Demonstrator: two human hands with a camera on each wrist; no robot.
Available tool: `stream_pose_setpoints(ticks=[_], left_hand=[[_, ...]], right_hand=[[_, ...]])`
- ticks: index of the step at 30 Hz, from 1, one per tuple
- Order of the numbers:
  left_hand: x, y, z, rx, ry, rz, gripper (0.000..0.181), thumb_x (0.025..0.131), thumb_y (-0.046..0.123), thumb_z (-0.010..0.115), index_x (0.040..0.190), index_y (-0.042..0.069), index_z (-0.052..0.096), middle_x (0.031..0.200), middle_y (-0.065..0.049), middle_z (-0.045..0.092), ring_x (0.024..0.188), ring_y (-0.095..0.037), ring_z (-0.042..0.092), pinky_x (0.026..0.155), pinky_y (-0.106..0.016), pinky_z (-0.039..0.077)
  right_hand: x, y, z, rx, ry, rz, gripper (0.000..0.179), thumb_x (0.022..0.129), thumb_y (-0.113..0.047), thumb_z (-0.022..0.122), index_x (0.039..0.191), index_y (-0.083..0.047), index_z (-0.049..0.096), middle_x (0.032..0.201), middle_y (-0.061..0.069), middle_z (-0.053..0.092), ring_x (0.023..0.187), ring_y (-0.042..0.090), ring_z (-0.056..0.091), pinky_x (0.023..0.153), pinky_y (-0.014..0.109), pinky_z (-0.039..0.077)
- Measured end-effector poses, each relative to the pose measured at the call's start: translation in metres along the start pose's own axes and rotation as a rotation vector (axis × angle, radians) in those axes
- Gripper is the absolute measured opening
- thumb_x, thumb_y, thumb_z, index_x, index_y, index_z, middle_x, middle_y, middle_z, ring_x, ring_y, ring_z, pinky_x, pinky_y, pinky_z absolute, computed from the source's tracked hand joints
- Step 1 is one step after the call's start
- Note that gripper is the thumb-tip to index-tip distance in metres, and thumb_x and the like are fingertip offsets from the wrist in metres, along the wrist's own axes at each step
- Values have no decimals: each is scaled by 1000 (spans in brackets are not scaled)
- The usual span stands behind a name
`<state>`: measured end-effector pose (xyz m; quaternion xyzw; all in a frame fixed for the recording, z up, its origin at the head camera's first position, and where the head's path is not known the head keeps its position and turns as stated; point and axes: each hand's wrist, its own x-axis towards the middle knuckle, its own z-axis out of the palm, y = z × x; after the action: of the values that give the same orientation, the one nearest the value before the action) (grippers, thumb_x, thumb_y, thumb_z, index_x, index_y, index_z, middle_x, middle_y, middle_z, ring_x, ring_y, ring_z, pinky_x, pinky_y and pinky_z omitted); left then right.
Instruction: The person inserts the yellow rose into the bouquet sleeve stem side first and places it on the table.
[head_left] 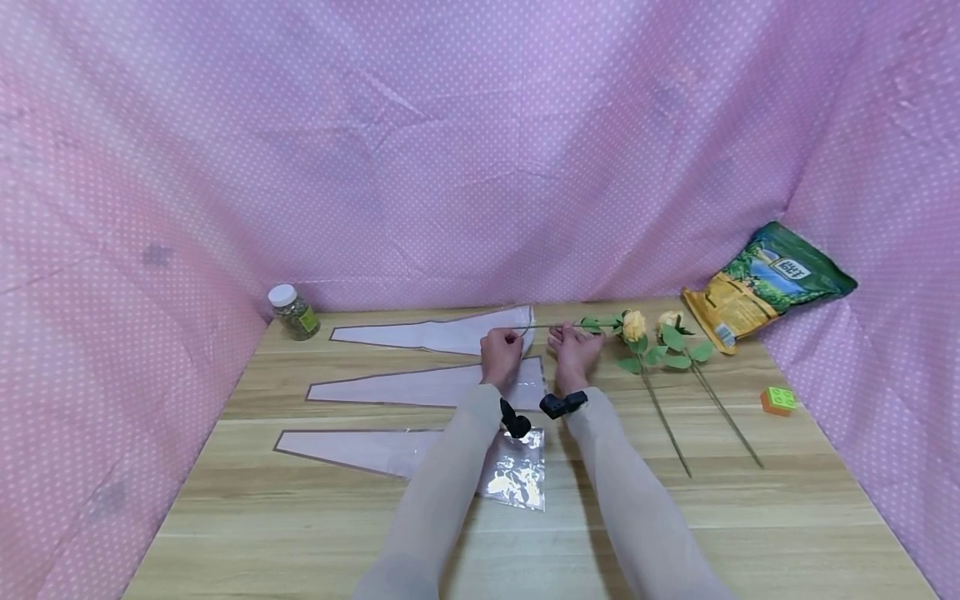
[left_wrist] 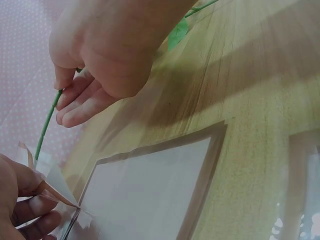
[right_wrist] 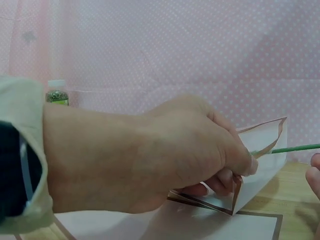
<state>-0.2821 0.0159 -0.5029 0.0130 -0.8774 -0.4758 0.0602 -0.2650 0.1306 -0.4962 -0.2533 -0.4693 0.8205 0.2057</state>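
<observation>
My left hand (head_left: 501, 358) pinches the open wide end of the far clear flower sleeve (head_left: 450, 333), which has a brown border. Its mouth gapes in the right wrist view, where the sleeve's edge (right_wrist: 262, 187) stands up off the table. Between thumb and fingers, my right hand (head_left: 576, 354) holds the green stem (left_wrist: 47, 125) of an artificial rose. The stem's cut end is at the sleeve's mouth, and its tip is hidden by the left fingers. The pale yellow bloom (head_left: 633, 326) points to the right, beyond the right hand.
Two more flat sleeves, a middle one (head_left: 397, 388) and a near one (head_left: 352, 448), lie below. Further rose stems (head_left: 663, 421) lie to the right, with another yellow bloom (head_left: 670, 321). A lidded jar (head_left: 294, 313), a green-yellow bag (head_left: 772, 283) and toy bricks (head_left: 778, 401) stand around.
</observation>
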Motion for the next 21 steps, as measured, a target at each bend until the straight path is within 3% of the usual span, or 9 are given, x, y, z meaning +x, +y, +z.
stream_pose_setpoints(ticks=[2,8,12,17,21], left_hand=[[0,0,0,-2,-4,-3,15,93,12,66,85,6,77,85,-8,75,79,-18,65,78,-32,53],[0,1,-1,-7,-4,-4,13,92,12,67,88,5,78,88,-9,76,82,-19,67,81,-33,54],[-1,2,-1,-8,-3,-7,13,92,12,68,88,5,78,87,-9,77,82,-21,68,81,-34,54],[-1,2,-1,-7,1,-9,13,92,12,68,88,4,78,87,-9,77,84,-22,69,81,-34,55],[0,1,-1,-6,-10,-13,14,92,12,67,89,4,78,88,-9,77,84,-22,68,81,-34,54]], right_hand=[[0,0,0,-8,3,-9,62,98,-4,59,148,-4,22,120,36,62,72,13,73,92,53,55],[1,0,-1,-44,-3,-17,48,95,-6,64,136,5,41,110,27,66,81,22,74,82,39,61],[4,0,-3,-25,-15,16,36,100,-15,60,128,4,49,108,25,70,85,22,76,84,40,60],[7,-1,-4,0,-11,60,42,103,-30,53,128,3,53,109,23,72,97,26,75,86,40,60],[7,-2,-5,17,19,60,44,103,-30,54,126,7,57,108,25,72,100,29,75,81,35,61]])
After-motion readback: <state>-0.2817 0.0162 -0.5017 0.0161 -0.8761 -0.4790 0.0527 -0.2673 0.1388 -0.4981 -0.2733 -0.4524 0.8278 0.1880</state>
